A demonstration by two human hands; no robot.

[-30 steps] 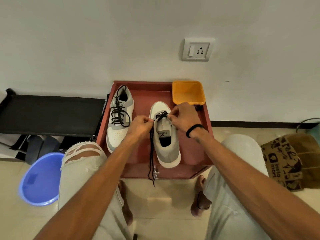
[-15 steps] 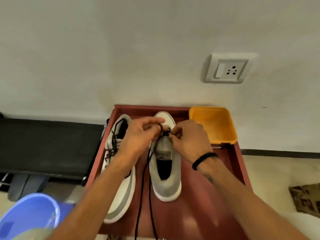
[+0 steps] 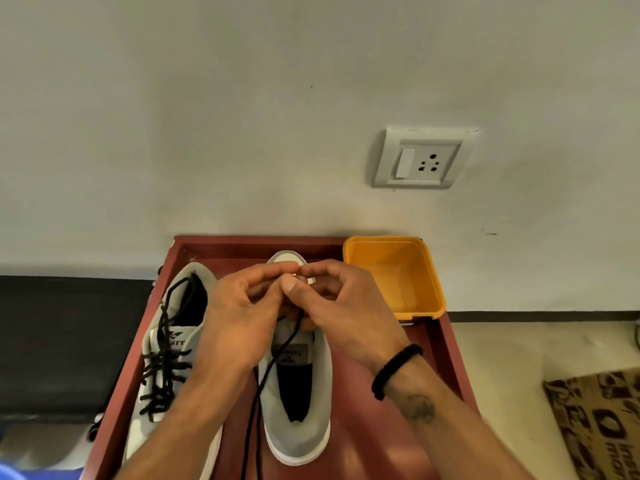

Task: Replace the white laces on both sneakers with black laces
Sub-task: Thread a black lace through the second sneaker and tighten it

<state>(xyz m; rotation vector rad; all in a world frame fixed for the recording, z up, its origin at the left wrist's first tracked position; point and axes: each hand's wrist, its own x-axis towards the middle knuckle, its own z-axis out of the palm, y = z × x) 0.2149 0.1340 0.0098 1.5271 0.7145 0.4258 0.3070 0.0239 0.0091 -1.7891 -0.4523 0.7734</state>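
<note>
Two grey and white sneakers stand on a red tray point(image 3: 446, 355). The left sneaker point(image 3: 162, 372) carries a black lace point(image 3: 162, 368) threaded through its eyelets. Over the toe half of the right sneaker point(image 3: 298, 414) my left hand point(image 3: 239, 320) and my right hand point(image 3: 339, 313) meet, fingers curled together. A loose black lace point(image 3: 258, 396) runs from under my hands down past the shoe's left side and off the tray's front. Where exactly the fingers pinch the lace is hidden by the hands. No white lace is visible.
An orange plastic tub point(image 3: 394, 275) sits at the tray's back right corner against the wall. A wall socket point(image 3: 422, 159) is above it. A black bench point(image 3: 69, 341) stands to the left, a printed brown paper bag point(image 3: 602, 420) lies on the floor to the right.
The view has tipped up and closed in on the tray. Both hands have moved from the right sneaker's tongue toward its toe and drawn together, fingers interlocking over the lace.
</note>
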